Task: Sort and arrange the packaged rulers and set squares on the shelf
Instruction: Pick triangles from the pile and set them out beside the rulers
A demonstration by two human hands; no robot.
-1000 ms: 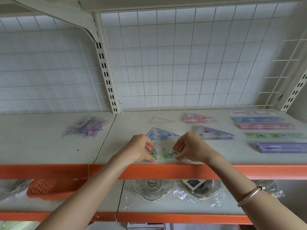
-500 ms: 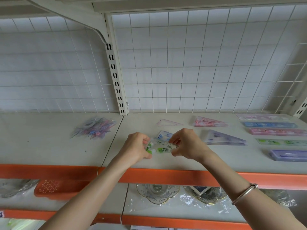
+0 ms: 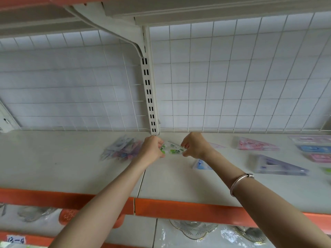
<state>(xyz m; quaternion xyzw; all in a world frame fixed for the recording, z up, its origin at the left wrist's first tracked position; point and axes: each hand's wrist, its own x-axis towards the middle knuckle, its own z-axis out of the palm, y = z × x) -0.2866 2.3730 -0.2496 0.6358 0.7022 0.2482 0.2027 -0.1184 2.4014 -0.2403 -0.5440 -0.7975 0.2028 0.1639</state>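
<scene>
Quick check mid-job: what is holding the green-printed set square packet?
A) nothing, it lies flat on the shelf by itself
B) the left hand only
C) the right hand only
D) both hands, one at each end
D: the left hand pinches one end of the green set square packet and the right hand pinches the other end.

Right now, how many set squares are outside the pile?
5: green one pinched by left hand and right hand; pale one behind it; pink one farther right; blue one nearer front; purple one beside it. The pile may hide more.
</scene>
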